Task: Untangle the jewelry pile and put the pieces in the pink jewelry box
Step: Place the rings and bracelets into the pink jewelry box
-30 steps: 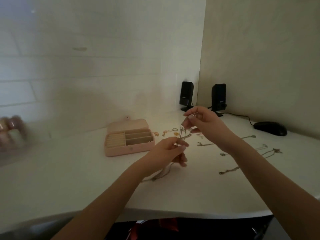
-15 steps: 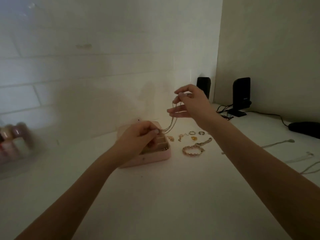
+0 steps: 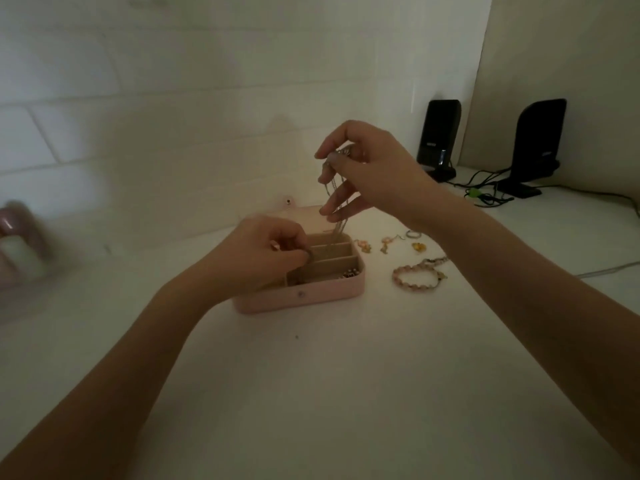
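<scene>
Your raised right hand (image 3: 367, 168) pinches the chain (image 3: 334, 202) hanging straight down into the box (image 3: 311, 296), where your left hand (image 3: 263, 254) pinches its lower end.

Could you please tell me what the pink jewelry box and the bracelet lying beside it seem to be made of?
The pink jewelry box looks like matte faux leather or plastic: smooth skin, rounded corners, small metal snap. The bracelet seems strung from small pinkish beads, stone or glass, too dim to tell.

Two black speakers (image 3: 439, 138), tangled cables (image 3: 485, 194)
</scene>
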Available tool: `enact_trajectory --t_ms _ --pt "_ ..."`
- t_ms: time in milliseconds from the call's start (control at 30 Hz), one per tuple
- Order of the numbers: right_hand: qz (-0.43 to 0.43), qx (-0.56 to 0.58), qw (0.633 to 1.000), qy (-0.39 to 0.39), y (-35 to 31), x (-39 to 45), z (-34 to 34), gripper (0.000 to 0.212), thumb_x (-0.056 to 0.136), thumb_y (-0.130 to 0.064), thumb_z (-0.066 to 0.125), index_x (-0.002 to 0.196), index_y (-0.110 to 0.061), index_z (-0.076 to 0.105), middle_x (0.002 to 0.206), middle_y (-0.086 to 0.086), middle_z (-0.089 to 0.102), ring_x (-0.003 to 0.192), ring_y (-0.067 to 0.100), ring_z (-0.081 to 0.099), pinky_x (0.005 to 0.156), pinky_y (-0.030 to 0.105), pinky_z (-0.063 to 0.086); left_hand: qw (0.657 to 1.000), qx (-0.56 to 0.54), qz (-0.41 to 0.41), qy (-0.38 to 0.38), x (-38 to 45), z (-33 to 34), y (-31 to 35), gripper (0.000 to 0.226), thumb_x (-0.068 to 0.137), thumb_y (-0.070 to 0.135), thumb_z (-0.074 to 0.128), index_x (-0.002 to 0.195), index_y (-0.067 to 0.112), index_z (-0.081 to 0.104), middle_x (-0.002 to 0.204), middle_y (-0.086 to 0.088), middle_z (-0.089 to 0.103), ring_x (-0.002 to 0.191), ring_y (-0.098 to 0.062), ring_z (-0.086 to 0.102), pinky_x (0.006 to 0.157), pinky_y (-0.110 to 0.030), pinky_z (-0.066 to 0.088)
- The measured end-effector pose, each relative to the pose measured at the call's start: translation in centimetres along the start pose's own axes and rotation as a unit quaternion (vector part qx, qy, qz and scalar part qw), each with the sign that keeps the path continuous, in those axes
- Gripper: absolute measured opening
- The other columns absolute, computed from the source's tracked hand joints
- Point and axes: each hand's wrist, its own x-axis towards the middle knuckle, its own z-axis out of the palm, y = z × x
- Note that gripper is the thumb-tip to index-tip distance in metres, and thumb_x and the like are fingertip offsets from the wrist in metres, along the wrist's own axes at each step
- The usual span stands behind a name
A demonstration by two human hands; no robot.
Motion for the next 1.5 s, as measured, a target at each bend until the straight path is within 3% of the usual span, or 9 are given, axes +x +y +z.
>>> enact_trajectory --t_ms 233,367,433,533,633,867,1067,1333,1500 --pt "-0.036 -0.057 0.996 -0.060 0.4 -0.8 1.1 0.012 0.098 -0.004 0.044 0.101 -0.004 0.055 0.083 0.013 0.062 0.063 0.032 0.069 0.059 0.043 0.060 0.999 0.020 0.002 -0.027 -0.3 0.3 -0.2 0.012 0.070 0.023 0.059 0.078 0.017 0.066 0.079 -0.001 0.060 0.064 0.004 0.049 0.059 -0.010 0.038" --pt "-0.067 -0.062 0.994 -0.053 0.5 -0.9 1.4 0.010 0.096 -0.005 0.050 0.099 -0.008 0.059 0.084 0.012 0.067 0.074 0.029 0.070 0.068 0.043 0.060 0.955 -0.290 0.006 -0.057 -0.3 0.7 0.3 0.056 0.063 0.024 0.065 0.116 0.019 0.051 0.109 -0.002 0.065 0.102 -0.007 0.062 0.085 -0.024 0.050" --pt "-0.056 -0.069 0.996 -0.033 0.6 -0.8 1.1 0.011 0.095 -0.007 0.051 0.104 -0.007 0.058 0.083 0.011 0.070 0.074 0.026 0.070 0.068 0.038 0.060 0.933 -0.356 -0.015 -0.061 -0.5 1.1 0.7 0.052 0.072 0.013 0.066 0.121 0.017 0.049 0.101 -0.004 0.071 0.097 -0.015 0.067 0.085 -0.027 0.053" --pt "-0.004 -0.122 0.992 -0.006 0.9 -0.5 -0.2 0.018 0.093 -0.011 0.056 0.110 -0.008 0.054 0.081 0.005 0.072 0.073 0.021 0.069 0.069 0.031 0.057 0.944 -0.325 -0.051 -0.003 -0.7 1.3 1.0 0.025 0.085 0.002 0.063 0.105 0.017 0.056 0.063 0.001 0.067 0.061 -0.016 0.062 0.067 -0.027 0.050" --pt "0.087 -0.171 0.981 -0.013 1.2 -0.2 -1.7 0.012 0.091 -0.014 0.061 0.101 -0.008 0.058 0.079 0.003 0.072 0.071 0.014 0.067 0.070 0.028 0.057 0.961 -0.268 -0.045 0.054 -0.4 1.3 0.2 0.015 0.088 -0.001 0.058 0.090 0.014 0.061 0.053 0.003 0.061 0.052 -0.011 0.055 0.062 -0.020 0.048" --pt "0.148 -0.323 0.924 -0.142 2.3 -0.6 -1.8 0.003 0.080 -0.020 0.074 0.079 -0.020 0.071 0.076 -0.003 0.070 0.067 0.007 0.059 0.062 0.023 0.049 0.997 -0.048 0.007 0.058 -0.7 1.5 -0.2 0.021 0.079 0.002 0.067 0.071 0.021 0.068 0.063 0.008 0.064 0.054 0.003 0.055 0.055 -0.008 0.041" --pt "0.127 -0.344 0.911 -0.188 3.2 -1.1 -0.3 0.009 0.075 -0.021 0.078 0.078 -0.023 0.071 0.074 -0.007 0.063 0.070 0.007 0.053 0.062 0.019 0.041 0.996 0.085 0.004 0.000 -1.1 1.6 -0.1 0.018 0.061 0.028 0.050 0.069 0.025 0.066 0.066 0.008 0.065 0.068 -0.008 0.060 0.070 -0.036 0.051" --pt "0.105 -0.399 0.892 -0.183 3.8 -1.2 0.0 0.016 0.075 -0.022 0.079 0.079 -0.019 0.063 0.066 -0.009 0.053 0.058 0.002 0.045 0.050 0.015 0.034 0.992 0.111 0.064 0.003 -1.0 1.3 -0.1 0.039 0.052 0.044 0.039 0.061 0.019 0.068 0.072 0.005 0.062 0.079 -0.016 0.053 0.074 -0.036 0.045" --pt "0.087 -0.346 0.925 -0.134 3.6 -1.8 -1.8 0.009 0.084 -0.024 0.070 0.087 -0.015 0.069 0.068 -0.008 0.057 0.055 0.001 0.047 0.044 0.005 0.033 0.991 0.075 0.091 0.068 -1.1 2.4 0.4 0.033 0.061 0.039 0.044 0.067 0.019 0.070 0.078 0.008 0.063 0.084 -0.018 0.054 0.079 -0.040 0.045"
